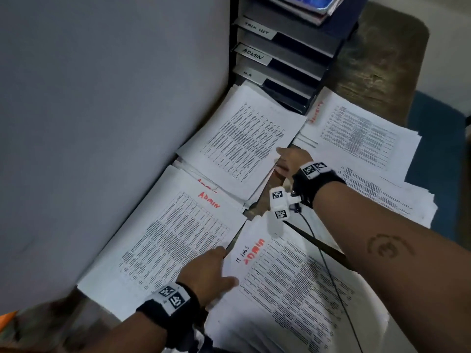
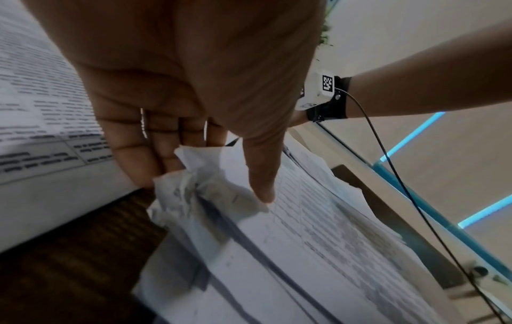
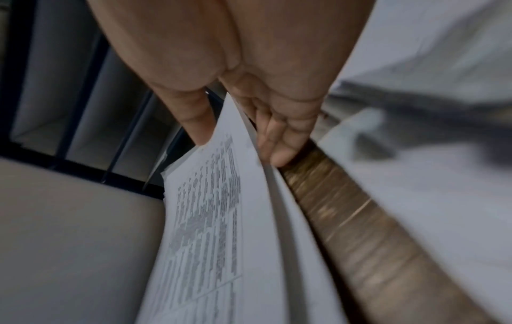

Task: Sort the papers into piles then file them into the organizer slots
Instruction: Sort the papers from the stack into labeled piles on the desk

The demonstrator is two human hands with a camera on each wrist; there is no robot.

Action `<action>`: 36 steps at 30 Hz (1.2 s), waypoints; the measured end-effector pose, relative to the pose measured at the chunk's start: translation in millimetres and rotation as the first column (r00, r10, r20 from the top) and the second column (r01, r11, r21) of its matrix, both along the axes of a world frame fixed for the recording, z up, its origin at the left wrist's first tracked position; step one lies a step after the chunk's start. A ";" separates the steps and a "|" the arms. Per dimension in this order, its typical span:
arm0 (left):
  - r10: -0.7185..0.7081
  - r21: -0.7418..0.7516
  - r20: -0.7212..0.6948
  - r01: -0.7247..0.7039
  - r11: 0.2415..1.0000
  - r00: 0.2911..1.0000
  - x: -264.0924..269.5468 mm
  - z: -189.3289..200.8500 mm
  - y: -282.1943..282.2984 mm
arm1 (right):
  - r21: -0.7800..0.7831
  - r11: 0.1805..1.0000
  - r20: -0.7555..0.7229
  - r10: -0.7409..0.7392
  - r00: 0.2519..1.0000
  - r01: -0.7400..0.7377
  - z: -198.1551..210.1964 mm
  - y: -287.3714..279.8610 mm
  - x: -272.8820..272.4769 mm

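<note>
Several piles of printed papers lie on a wooden table. My right hand (image 1: 285, 161) grips the near edge of the far stack (image 1: 242, 141), which lies just below the organizer (image 1: 285, 59). In the right wrist view its thumb (image 3: 198, 131) lies on top of the sheets (image 3: 221, 219) and the fingers (image 3: 277, 153) curl underneath, lifting the edge. My left hand (image 1: 214, 266) pinches the crumpled top corner of the near stack (image 1: 293, 289), marked ADMIN in red. In the left wrist view, the thumb (image 2: 263, 188) presses on that corner (image 2: 199, 190).
The organizer's slots carry the labels TASK LIST, ADMIN and H.R; books lie on top of it. A second ADMIN pile (image 1: 173, 238) lies against the grey wall (image 1: 102, 123). Two more piles (image 1: 356, 131) (image 1: 387, 197) lie to the right. A cable (image 1: 328, 276) trails from my right wrist.
</note>
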State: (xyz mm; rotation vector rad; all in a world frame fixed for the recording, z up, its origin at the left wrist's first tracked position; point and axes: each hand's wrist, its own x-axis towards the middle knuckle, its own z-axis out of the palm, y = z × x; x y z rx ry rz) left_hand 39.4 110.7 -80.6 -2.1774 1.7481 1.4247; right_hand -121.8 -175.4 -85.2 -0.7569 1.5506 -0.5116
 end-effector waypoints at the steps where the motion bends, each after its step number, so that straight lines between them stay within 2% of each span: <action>1: -0.056 0.000 0.060 0.056 0.998 0.997 -2.8 0.5 -0.7 | -0.030 0.998 -0.029 0.057 0.998 -0.058 5.1 4.2 -7.7; 4: -0.129 0.013 0.153 0.129 0.992 0.980 -8.7 -0.8 -4.9 | -0.082 0.992 -0.111 0.091 0.990 -0.100 14.1 29.1 -40.5; 9: 0.009 0.084 0.071 -0.015 0.996 0.997 -10.9 -4.7 -4.6 | -0.083 0.942 -0.234 0.298 0.925 -0.325 16.2 91.4 -95.7; 11: 0.063 0.089 0.050 -0.068 0.994 0.997 -11.8 -6.6 -3.4 | -0.063 0.874 -0.330 0.438 0.836 -0.482 17.2 115.3 -112.2; 14: 0.097 0.075 0.018 -0.098 0.992 0.995 -11.8 -7.2 -1.7 | 0.000 0.729 -0.485 0.599 0.637 -0.685 12.7 146.0 -130.3; 16: 0.135 0.074 -0.004 -0.135 0.988 0.991 -10.2 -7.6 0.0 | 0.037 0.676 -0.499 0.651 0.573 -0.736 9.3 163.3 -136.7; 18: 0.222 0.073 -0.067 -0.217 0.973 0.973 -7.5 -9.3 2.7 | 0.047 0.659 -0.521 0.657 0.545 -0.750 5.6 175.5 -141.0; 20: 0.327 0.052 -0.125 -0.323 0.945 0.937 -6.0 -11.0 6.1 | 0.010 0.680 -0.574 0.605 0.553 -0.733 1.3 181.0 -144.9; 22: 0.373 0.040 -0.130 -0.371 0.928 0.919 -6.3 -10.5 7.9 | -0.040 0.697 -0.609 0.551 0.571 -0.716 -1.1 181.2 -148.5; 29: 0.372 -0.019 -0.073 -0.375 0.927 0.925 -11.0 -11.8 13.7 | -0.150 0.675 -0.613 0.509 0.603 -0.723 7.8 175.7 -162.3; 32: 0.312 -0.065 0.000 -0.312 0.948 0.950 -14.6 -11.3 14.3 | -0.165 0.663 -0.603 0.518 0.606 -0.730 9.4 174.4 -170.7; 36: 0.298 -0.258 -0.039 -0.298 0.919 0.954 -18.6 -9.4 15.6 | -0.219 0.694 -0.505 0.520 0.689 -0.685 6.9 173.4 -179.3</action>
